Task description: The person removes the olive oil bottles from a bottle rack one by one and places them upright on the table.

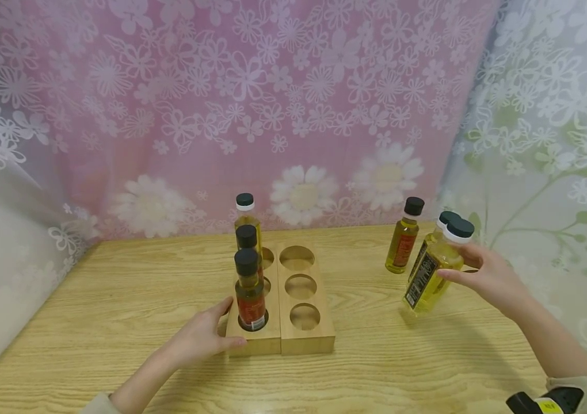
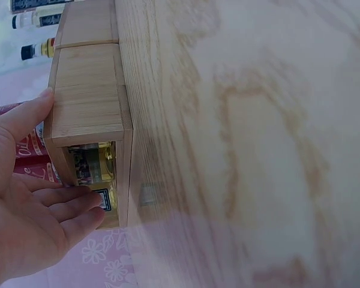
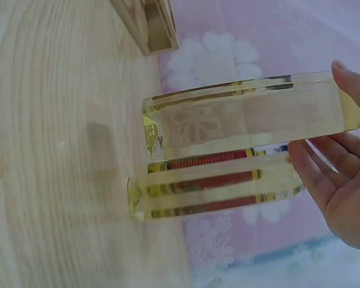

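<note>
My right hand (image 1: 495, 282) grips a square, clear bottle of yellow oil (image 1: 441, 261) by its upper part, thumb on the near side. The bottle has a dark green cap, white collar and black label, and leans with its base toward the left front. My left hand (image 1: 197, 336) holds the near left corner of a wooden bottle rack (image 1: 255, 346), its thumb on the front face and its fingers along the open side (image 2: 78, 204). At that corner a dark-capped bottle with a red label (image 1: 251, 305) stands in a round hole, with two more bottles behind it.
Just behind the held bottle, another green-capped oil bottle (image 1: 433, 234) is partly hidden. A small black-capped bottle with a red label (image 1: 403, 241) stands to its left. Three round holes show in the rack's right block (image 1: 325, 322). Flowered pink curtain (image 1: 283, 115) hangs behind the table.
</note>
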Available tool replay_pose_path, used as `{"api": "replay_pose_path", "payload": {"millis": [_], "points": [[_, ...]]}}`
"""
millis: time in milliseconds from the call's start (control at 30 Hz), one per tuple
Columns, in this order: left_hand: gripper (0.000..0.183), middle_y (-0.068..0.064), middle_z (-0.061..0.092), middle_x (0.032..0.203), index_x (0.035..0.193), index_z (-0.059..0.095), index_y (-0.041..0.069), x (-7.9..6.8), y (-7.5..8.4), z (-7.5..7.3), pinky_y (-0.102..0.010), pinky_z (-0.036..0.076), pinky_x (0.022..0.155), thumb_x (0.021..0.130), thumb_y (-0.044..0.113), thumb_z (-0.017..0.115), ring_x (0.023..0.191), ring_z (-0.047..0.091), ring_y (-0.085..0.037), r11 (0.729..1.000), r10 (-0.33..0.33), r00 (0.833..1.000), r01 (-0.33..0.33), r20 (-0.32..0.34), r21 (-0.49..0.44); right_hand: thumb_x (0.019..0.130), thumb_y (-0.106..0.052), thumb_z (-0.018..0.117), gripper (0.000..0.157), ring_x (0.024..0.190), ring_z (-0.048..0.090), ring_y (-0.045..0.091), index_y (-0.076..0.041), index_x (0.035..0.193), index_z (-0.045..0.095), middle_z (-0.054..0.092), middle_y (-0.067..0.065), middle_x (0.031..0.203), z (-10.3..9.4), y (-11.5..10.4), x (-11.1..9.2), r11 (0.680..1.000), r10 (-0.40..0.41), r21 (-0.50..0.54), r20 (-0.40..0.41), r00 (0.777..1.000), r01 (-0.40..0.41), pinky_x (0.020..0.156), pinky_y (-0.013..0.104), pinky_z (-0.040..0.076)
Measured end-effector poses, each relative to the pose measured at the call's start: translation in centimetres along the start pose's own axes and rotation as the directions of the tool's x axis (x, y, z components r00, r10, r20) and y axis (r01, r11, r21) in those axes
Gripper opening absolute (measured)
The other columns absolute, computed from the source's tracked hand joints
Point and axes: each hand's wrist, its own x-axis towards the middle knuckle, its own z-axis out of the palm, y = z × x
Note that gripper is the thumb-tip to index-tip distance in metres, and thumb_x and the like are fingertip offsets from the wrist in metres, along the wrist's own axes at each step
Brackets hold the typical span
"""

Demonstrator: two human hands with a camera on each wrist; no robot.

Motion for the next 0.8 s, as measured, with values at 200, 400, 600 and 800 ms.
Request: {"api": "replay_pose_path", "payload": {"millis": [200, 400, 600, 800], "points": [[0.097, -0.024, 0.041, 0.138, 0.142, 0.029, -0.006, 0.1, 0.1, 0.0, -0.052, 0.040, 0.093, 0.072, 0.041, 0.078, 0.121, 0.045, -0.038, 1.000, -0.017, 1.000, 0.017, 0.001, -0.008, 0.087, -0.028, 0.067, 0.071, 0.116, 0.037, 0.056, 0.011, 0.136, 0.035, 0.036, 0.038, 0.132, -0.3, 1.6, -0.8, 1.000, 0.025, 0.005, 0.000, 1.000, -0.025, 0.087, 0.064, 0.036], [0.097, -0.023, 0.041, 0.138, 0.142, 0.029, -0.006, 0.1, 0.2, 0.0, -0.053, 0.040, 0.093, 0.072, 0.042, 0.078, 0.122, 0.044, -0.038, 1.000, -0.015, 1.000, 0.015, -0.001, -0.003, 0.087, -0.028, 0.066, 0.072, 0.116, 0.036, 0.057, 0.012, 0.138, 0.032, 0.034, 0.038, 0.133, -0.5, 2.9, -1.4, 0.999, 0.047, 0.003, 0.016, 0.999, -0.047, 0.087, 0.065, 0.035], [0.097, -0.024, 0.042, 0.138, 0.142, 0.029, -0.007, 0.0, 0.2, 0.0, -0.052, 0.040, 0.092, 0.072, 0.041, 0.078, 0.120, 0.046, -0.038, 1.000, -0.006, 1.000, 0.007, 0.003, -0.003, 0.089, -0.029, 0.064, 0.074, 0.117, 0.033, 0.058, 0.011, 0.140, 0.028, 0.031, 0.039, 0.134, -0.7, 4.2, -1.8, 0.997, 0.081, -0.012, 0.044, 0.996, -0.080, 0.086, 0.065, 0.036], [0.097, -0.024, 0.041, 0.138, 0.142, 0.029, -0.007, 0.0, 0.2, 0.0, -0.052, 0.040, 0.093, 0.073, 0.041, 0.078, 0.121, 0.045, -0.037, 1.000, -0.014, 1.000, 0.015, 0.009, -0.009, 0.089, -0.029, 0.064, 0.074, 0.116, 0.033, 0.058, 0.012, 0.139, 0.029, 0.030, 0.042, 0.133, -0.9, 5.2, -1.7, 0.996, 0.091, -0.021, 0.053, 0.994, -0.090, 0.086, 0.064, 0.036]]}}
